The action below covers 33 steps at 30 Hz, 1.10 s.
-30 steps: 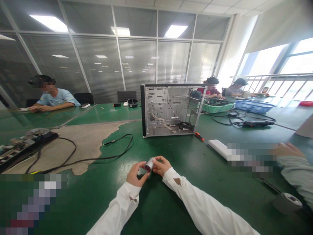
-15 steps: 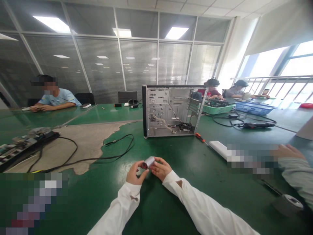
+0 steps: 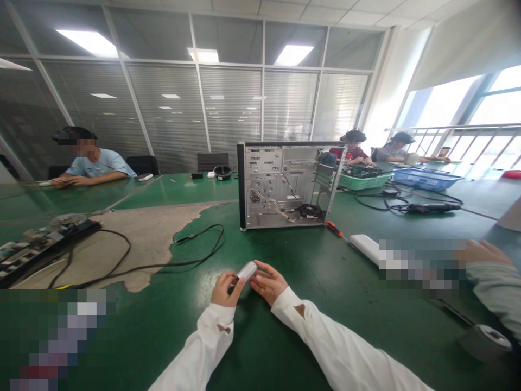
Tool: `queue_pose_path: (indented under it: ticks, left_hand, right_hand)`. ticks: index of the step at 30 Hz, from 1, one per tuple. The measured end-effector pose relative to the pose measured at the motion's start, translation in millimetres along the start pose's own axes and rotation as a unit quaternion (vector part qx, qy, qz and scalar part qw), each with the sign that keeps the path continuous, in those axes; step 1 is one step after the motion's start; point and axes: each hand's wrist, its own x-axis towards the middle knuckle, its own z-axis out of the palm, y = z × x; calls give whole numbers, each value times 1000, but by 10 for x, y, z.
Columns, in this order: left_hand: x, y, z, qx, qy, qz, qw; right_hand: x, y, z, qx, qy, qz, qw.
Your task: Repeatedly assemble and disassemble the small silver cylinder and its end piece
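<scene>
A small silver-white, rounded casing [image 3: 246, 271] is held just above the green table, between both hands. My left hand [image 3: 225, 290] pinches its lower left end between thumb and fingers. At its upper right end my right hand [image 3: 271, 283] has its fingers curled against it. The left end of the casing is mostly covered by fingers, so its exact kind cannot be made out. Beyond my hands an open computer case [image 3: 285, 184] stands upright, with loose wires and a black part, seemingly a fan, inside.
An orange-handled screwdriver [image 3: 334, 229] lies right of the case. A black cable [image 3: 163, 264] runs over the bare patch at left, near a board with electronic parts [image 3: 44, 244]. Green [image 3: 364, 182] and blue [image 3: 427, 178] baskets stand back right. A co-worker's sleeve [image 3: 494, 288] reaches in at right.
The casing has turned in my fingers: its dark, reddish open end showed earlier, and now its pale side faces me. My hands have stayed in nearly the same place.
</scene>
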Motion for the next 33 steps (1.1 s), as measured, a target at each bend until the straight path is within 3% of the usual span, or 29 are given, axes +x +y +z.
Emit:
queue_pose_path:
  ticks: [10,16,20,23,26,33]
  left_hand:
    - [10,38,-21,7,-113,33,993]
    - [-12,62,-5,-24,-63,27,997]
    - [-51,124,13,-41,-59,6,997]
    - [-63,131,32,-57,-64,-15,996]
    - [-51,65,56,-137,-80,-48,986]
    - [7,-105,53,-322,-148,-94,930]
  right_hand:
    - [17,23,31,-42,33,-18,998]
    - [69,93,12,-89,60,-66,992]
    - [91,151,-19,-187,80,-108,973]
    - [54,134,-8,-253,60,-140,956]
    - [7,86,26,-254,25,-142,956]
    - [-25,42,50,-232,-66,-129,962]
